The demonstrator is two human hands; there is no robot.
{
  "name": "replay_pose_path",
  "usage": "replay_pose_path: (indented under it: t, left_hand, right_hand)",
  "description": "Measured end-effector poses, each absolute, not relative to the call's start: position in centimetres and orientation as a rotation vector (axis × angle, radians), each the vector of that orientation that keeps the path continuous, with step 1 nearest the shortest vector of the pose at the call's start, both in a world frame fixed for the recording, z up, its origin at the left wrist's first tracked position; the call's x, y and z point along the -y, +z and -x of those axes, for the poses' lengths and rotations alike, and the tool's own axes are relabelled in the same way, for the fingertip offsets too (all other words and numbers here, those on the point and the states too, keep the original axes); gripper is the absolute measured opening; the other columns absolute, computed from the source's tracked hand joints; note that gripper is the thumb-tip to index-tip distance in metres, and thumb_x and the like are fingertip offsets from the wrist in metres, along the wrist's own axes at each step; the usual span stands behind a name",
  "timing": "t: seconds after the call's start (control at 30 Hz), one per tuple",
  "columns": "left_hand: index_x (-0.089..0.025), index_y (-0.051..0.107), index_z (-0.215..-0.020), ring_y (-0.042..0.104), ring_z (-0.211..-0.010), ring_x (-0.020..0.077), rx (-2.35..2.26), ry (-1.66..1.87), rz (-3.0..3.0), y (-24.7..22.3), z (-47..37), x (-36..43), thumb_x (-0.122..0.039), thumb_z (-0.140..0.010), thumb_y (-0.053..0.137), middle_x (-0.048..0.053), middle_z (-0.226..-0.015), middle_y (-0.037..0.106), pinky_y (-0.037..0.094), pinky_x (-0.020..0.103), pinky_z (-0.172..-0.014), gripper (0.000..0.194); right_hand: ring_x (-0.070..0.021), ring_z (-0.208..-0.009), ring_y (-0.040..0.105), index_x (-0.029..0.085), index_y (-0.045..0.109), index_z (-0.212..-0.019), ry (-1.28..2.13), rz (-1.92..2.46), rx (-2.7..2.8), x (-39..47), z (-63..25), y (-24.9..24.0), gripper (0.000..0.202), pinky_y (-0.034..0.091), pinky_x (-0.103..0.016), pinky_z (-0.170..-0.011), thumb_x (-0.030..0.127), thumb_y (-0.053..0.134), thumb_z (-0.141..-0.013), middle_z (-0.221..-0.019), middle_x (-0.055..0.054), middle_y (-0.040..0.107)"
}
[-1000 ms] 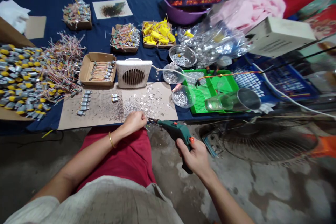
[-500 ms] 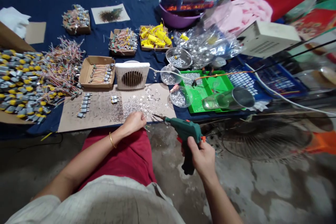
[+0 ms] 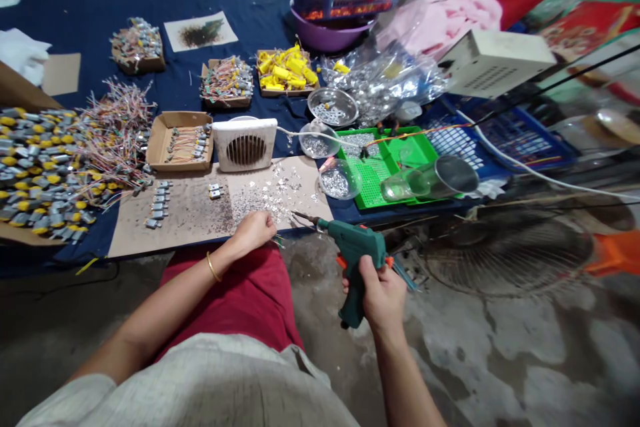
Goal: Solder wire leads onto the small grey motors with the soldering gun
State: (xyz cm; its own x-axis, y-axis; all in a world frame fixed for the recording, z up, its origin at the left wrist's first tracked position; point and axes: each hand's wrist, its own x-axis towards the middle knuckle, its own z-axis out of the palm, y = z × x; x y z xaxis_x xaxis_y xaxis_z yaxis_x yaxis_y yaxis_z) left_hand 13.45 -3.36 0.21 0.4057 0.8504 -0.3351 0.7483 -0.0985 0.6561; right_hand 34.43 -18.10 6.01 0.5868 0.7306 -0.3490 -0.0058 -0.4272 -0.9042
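Note:
My right hand (image 3: 383, 290) is wrapped round the handle of a green soldering gun (image 3: 357, 243) with orange-red parts. Its thin dark tip (image 3: 303, 217) points left, a short way from my left hand (image 3: 256, 230). The fingers of my left hand are pinched together at the front edge of a brown cardboard sheet (image 3: 135, 233). Thin greenish wires (image 3: 279, 241) stick out below those fingertips; their other ends are hidden. On the sheet stand a row of small motors (image 3: 160, 203), a pair of motors (image 3: 215, 191) apart from them, and scattered metal bits (image 3: 280, 190).
A small white fan (image 3: 246, 145) stands behind the sheet. Left are heaped wired motors (image 3: 35, 173) and a cardboard box of wired motors (image 3: 183, 143). Right are a bowl of metal bits (image 3: 340, 180), a green tray (image 3: 370, 193) and a floor fan (image 3: 505, 247).
The view has shifted slightly. The soldering gun has tilted a little in my right hand, its handle swinging left, while the tip stays near my left hand. My left hand keeps its pinch.

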Motion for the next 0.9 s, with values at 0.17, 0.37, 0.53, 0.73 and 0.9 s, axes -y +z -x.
replay_pose_path:
  t: [0.17,0.37,0.53,0.73,0.9]
  left_hand:
    - [-0.015,0.065,-0.07,0.059,-0.069,0.0159,-1.356,0.162,-1.868,0.2,-13.4,3.3,-0.017,-0.075,0.054,0.005,-0.072,0.068,0.041,0.025,-0.068,0.012]
    - [-0.015,0.065,-0.07,0.059,-0.069,0.0158,-1.355,0.161,-1.846,0.5,-13.4,3.3,-0.017,-0.074,0.055,0.004,-0.072,0.068,0.042,0.025,-0.068,0.011]
    - [-0.015,0.065,-0.069,0.059,-0.069,0.0157,-1.362,0.168,-1.851,0.4,-13.6,3.4,-0.015,-0.074,0.054,0.004,-0.072,0.068,0.043,0.025,-0.069,0.012]
    - [-0.015,0.06,-0.068,0.054,-0.053,0.0097,-1.318,0.3,-1.526,0.5,-11.9,3.0,-0.017,-0.076,0.057,-0.002,-0.058,0.06,0.041,0.02,-0.055,0.008]
    - [-0.014,0.056,-0.084,0.048,-0.042,0.005,-1.388,0.482,-1.005,1.2,-8.5,1.3,-0.027,-0.083,0.061,-0.004,-0.057,0.056,0.039,0.017,-0.044,0.015]
  right_hand:
    - [-0.0177,-0.036,0.056,0.016,0.061,-0.062,0.943,1.828,0.568,18.2,-34.3,6.0,0.058,0.048,-0.028,-0.034,0.074,0.07,-0.061,-0.047,-0.005,0.062]
    - [-0.0184,-0.037,0.057,0.016,0.061,-0.064,0.933,1.823,0.575,18.6,-34.6,5.2,0.057,0.048,-0.029,-0.034,0.073,0.069,-0.065,-0.05,-0.006,0.064]
    - [-0.019,-0.037,0.057,0.016,0.061,-0.065,0.932,1.837,0.612,18.5,-34.5,4.7,0.058,0.048,-0.029,-0.034,0.074,0.067,-0.066,-0.05,-0.006,0.063]
    - [-0.0205,-0.037,0.058,0.017,0.062,-0.066,0.932,1.823,0.485,19.1,-34.7,5.0,0.055,0.049,-0.031,-0.034,0.071,0.072,-0.063,-0.049,-0.006,0.063]
    - [-0.0219,-0.037,0.059,0.017,0.064,-0.07,0.924,1.783,0.37,18.4,-33.4,5.4,0.052,0.048,-0.031,-0.032,0.069,0.069,-0.067,-0.051,-0.008,0.065]
